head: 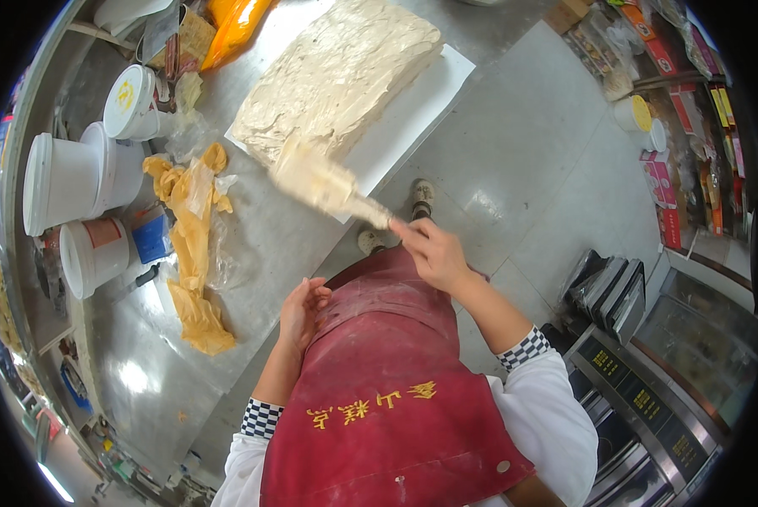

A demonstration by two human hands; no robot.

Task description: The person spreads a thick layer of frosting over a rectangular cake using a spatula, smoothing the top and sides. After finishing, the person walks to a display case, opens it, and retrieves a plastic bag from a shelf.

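My right hand (434, 253) grips the handle of a wide spatula (318, 180), its blade blurred and thickly coated with pale cream. The blade overlaps the near end of a large rectangular slab cake (341, 82), which has rough cream over its top and sides. Beneath the cake lies a white board (417, 117) on the metal worktable. My left hand (303, 314) hangs by the apron at the table's edge, fingers loosely curled and holding nothing. Crumpled yellowish piping bags (192, 222) and clear plastic film lie on the table to its left.
White plastic tubs (68, 184) with lids line the table's left side. Near them are a blue box (152, 234) and a dark-handled knife (139, 279). A filled orange bag (233, 28) rests behind. At right stand dark trays (607, 295), an oven (635, 405) and packed shelves (689, 114).
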